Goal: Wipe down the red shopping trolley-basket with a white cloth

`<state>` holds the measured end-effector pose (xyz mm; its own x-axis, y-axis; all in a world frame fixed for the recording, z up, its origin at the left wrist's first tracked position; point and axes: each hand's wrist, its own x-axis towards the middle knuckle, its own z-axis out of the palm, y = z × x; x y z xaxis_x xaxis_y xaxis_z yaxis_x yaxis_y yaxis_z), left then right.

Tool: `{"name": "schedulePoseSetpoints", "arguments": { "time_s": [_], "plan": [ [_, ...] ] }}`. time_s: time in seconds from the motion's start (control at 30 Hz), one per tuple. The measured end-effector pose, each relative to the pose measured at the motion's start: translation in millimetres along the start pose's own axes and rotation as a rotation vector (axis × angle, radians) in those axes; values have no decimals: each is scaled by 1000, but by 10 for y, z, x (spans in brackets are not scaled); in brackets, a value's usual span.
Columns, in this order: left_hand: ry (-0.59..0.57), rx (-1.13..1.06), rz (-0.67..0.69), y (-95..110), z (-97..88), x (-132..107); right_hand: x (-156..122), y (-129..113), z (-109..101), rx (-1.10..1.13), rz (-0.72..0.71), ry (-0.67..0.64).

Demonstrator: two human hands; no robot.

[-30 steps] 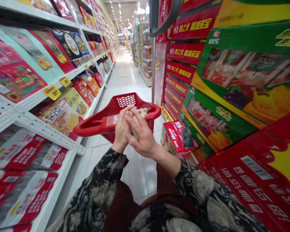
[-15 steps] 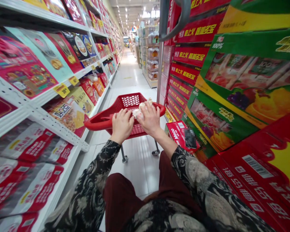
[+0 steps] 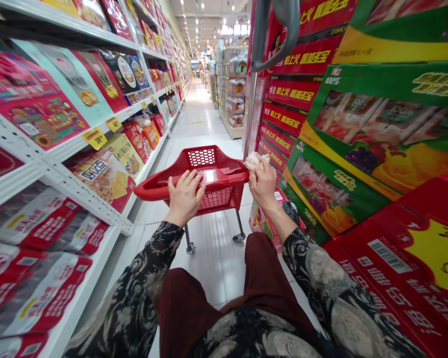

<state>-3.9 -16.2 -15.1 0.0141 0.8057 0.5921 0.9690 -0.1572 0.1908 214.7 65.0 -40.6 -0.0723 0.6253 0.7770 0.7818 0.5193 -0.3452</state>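
A small red shopping cart (image 3: 201,157) with a perforated plastic basket stands in front of my knees. My left hand (image 3: 185,198) lies over the middle-left of its red handle (image 3: 226,183), the fingers curled across the bar. At the handle's right corner, my right hand (image 3: 263,185) grips a crumpled whitish cloth (image 3: 256,161) and presses it against the plastic. Part of the cloth is hidden under the fingers.
White shelves (image 3: 125,119) with packaged snacks line the left side. Stacked red drink cartons (image 3: 289,92) and green juice boxes (image 3: 343,149) stand close on the right. A grey handle on a metal post (image 3: 250,114) rises beside them. The tiled aisle (image 3: 197,109) runs ahead.
My right hand has slid right with the cloth, from the handle's middle to its right corner. My left hand stays on the handle, having shifted only slightly.
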Motion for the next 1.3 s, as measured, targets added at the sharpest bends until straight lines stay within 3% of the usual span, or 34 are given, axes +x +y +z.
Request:
{"name": "schedulePoseSetpoints", "arguments": {
  "time_s": [0.1,0.2,0.33,0.43,0.5,0.67,0.77,0.93,1.1,1.17,1.3],
  "plan": [
    [21,-15,30,153,37,21,-66,-259,54,39,-137,-57],
    [-41,-39,90,294,76,27,-97,-417,81,36,-198,-132],
    [-82,-41,132,306,111,-3,-30,-185,34,-14,-112,-166],
    [-57,-61,141,243,115,-21,16,40,-10,-39,20,-89],
    [-28,-77,136,211,116,-21,5,40,-19,-19,49,-55],
    [17,-101,107,169,127,-5,-110,-438,67,110,-150,-123],
    [20,-104,92,146,129,1,-137,-644,138,124,-194,-159],
    [8,-121,88,130,111,-1,-80,-426,105,41,-134,-146],
    [17,-129,95,156,104,-8,-29,-123,5,-27,35,-30],
    [25,-127,93,161,111,-8,-45,-158,10,-20,21,-43],
    [43,-116,101,142,128,-8,-112,-414,69,16,-158,-181]
  ]
}}
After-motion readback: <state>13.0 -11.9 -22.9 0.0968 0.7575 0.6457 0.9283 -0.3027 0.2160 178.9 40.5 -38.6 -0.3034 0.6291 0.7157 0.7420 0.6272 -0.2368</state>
